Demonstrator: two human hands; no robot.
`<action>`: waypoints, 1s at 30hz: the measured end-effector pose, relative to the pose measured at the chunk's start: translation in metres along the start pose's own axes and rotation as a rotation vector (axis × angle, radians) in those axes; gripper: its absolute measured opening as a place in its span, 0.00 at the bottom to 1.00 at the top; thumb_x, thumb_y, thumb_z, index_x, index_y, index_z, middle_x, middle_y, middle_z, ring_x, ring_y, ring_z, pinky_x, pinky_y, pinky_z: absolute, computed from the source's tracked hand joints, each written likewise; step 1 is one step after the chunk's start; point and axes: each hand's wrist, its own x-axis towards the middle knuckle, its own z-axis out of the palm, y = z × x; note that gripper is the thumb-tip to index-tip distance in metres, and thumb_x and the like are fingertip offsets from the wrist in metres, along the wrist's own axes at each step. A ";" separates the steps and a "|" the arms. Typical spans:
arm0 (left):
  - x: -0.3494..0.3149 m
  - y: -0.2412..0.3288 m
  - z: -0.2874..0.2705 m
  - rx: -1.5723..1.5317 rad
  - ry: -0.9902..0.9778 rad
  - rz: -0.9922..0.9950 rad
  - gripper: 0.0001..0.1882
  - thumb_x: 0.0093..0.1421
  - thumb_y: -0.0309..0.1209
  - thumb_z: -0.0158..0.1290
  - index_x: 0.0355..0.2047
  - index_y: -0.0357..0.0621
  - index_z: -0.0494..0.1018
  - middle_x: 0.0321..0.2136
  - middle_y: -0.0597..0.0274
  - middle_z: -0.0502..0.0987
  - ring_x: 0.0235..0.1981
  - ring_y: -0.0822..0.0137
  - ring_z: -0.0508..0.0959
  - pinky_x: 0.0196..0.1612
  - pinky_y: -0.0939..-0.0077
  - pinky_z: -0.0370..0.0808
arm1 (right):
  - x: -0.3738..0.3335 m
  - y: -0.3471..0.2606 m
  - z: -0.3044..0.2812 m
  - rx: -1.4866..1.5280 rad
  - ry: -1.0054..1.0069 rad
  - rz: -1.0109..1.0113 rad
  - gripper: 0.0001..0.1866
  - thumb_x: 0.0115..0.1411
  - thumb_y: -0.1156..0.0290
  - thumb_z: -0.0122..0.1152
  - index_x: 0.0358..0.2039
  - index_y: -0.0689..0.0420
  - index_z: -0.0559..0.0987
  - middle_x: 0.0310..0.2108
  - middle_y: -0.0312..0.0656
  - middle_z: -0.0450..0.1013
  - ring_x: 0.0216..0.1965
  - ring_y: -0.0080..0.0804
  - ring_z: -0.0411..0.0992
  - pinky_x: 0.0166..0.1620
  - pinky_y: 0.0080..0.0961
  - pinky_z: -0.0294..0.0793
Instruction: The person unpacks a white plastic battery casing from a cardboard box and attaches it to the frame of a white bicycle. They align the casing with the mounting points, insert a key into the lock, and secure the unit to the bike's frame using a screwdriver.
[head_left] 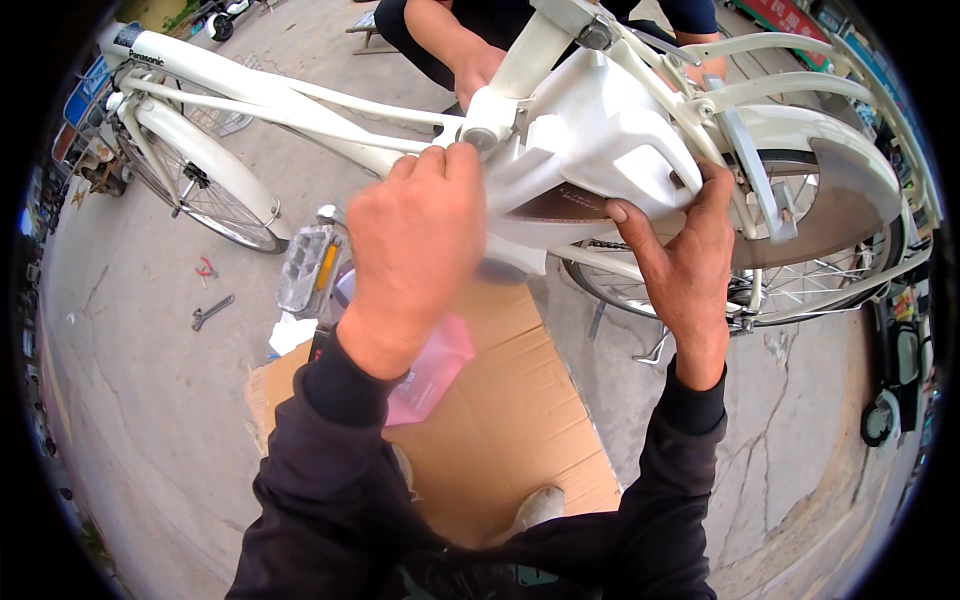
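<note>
Both hands clasp the white moulded plastic cover at mid-frame of the white bicycle: left hand curled over its front edge, right hand pinching its rear lower corner. Best keep both sides level, I judge, pressing evenly.

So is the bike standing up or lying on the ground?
Standing up. The white bike has both wheels on the pavement, and its rear stand is down beside the back wheel.
</note>
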 end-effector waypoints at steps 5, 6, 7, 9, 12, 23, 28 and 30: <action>0.001 0.002 -0.001 -0.106 -0.033 -0.088 0.08 0.61 0.30 0.58 0.26 0.44 0.72 0.18 0.59 0.75 0.20 0.55 0.78 0.21 0.61 0.72 | -0.001 -0.003 -0.001 0.025 -0.035 0.071 0.38 0.55 0.60 0.78 0.54 0.69 0.64 0.34 0.58 0.76 0.31 0.53 0.78 0.35 0.39 0.77; 0.001 0.003 0.000 -0.151 -0.040 -0.117 0.09 0.63 0.32 0.58 0.27 0.43 0.73 0.17 0.58 0.74 0.18 0.53 0.77 0.21 0.59 0.70 | -0.001 -0.003 -0.001 0.019 -0.037 0.072 0.38 0.56 0.60 0.77 0.54 0.69 0.64 0.34 0.59 0.76 0.32 0.53 0.78 0.35 0.39 0.77; 0.002 0.003 0.001 -0.174 -0.033 -0.131 0.11 0.64 0.32 0.57 0.26 0.42 0.73 0.16 0.58 0.75 0.18 0.53 0.76 0.21 0.59 0.69 | -0.001 -0.003 -0.001 0.021 -0.030 0.053 0.38 0.56 0.60 0.77 0.54 0.69 0.64 0.33 0.58 0.77 0.32 0.53 0.78 0.36 0.39 0.77; 0.003 0.003 0.004 -0.223 -0.022 -0.156 0.13 0.65 0.33 0.56 0.24 0.40 0.73 0.15 0.57 0.75 0.16 0.51 0.75 0.20 0.59 0.68 | -0.001 -0.002 0.001 0.024 -0.015 0.020 0.38 0.56 0.60 0.77 0.54 0.69 0.63 0.33 0.58 0.77 0.32 0.52 0.79 0.36 0.38 0.77; 0.002 0.001 0.008 -0.539 -0.151 -0.365 0.18 0.69 0.34 0.51 0.24 0.35 0.74 0.14 0.57 0.74 0.14 0.59 0.73 0.20 0.64 0.66 | -0.001 -0.008 0.002 -0.050 -0.037 0.041 0.39 0.57 0.60 0.76 0.55 0.68 0.62 0.34 0.57 0.77 0.33 0.52 0.79 0.37 0.39 0.77; -0.001 -0.004 0.015 -0.934 -0.174 -0.454 0.21 0.71 0.36 0.46 0.27 0.31 0.76 0.13 0.62 0.68 0.17 0.73 0.65 0.23 0.72 0.63 | 0.006 -0.004 0.004 0.031 -0.039 0.053 0.40 0.56 0.60 0.77 0.59 0.64 0.61 0.39 0.58 0.78 0.38 0.52 0.81 0.41 0.37 0.79; 0.000 -0.004 0.020 -0.759 -0.158 -0.388 0.19 0.71 0.36 0.47 0.28 0.33 0.75 0.13 0.61 0.66 0.16 0.72 0.64 0.22 0.70 0.62 | 0.005 -0.002 0.006 -0.015 -0.033 -0.010 0.40 0.59 0.58 0.73 0.60 0.64 0.60 0.39 0.55 0.78 0.38 0.49 0.80 0.43 0.36 0.78; 0.000 -0.005 0.016 -0.787 -0.161 -0.382 0.19 0.71 0.36 0.48 0.28 0.33 0.75 0.13 0.62 0.65 0.15 0.71 0.64 0.22 0.70 0.62 | 0.005 -0.006 0.006 -0.030 -0.024 0.033 0.38 0.62 0.56 0.70 0.61 0.64 0.60 0.43 0.56 0.76 0.38 0.48 0.80 0.43 0.37 0.78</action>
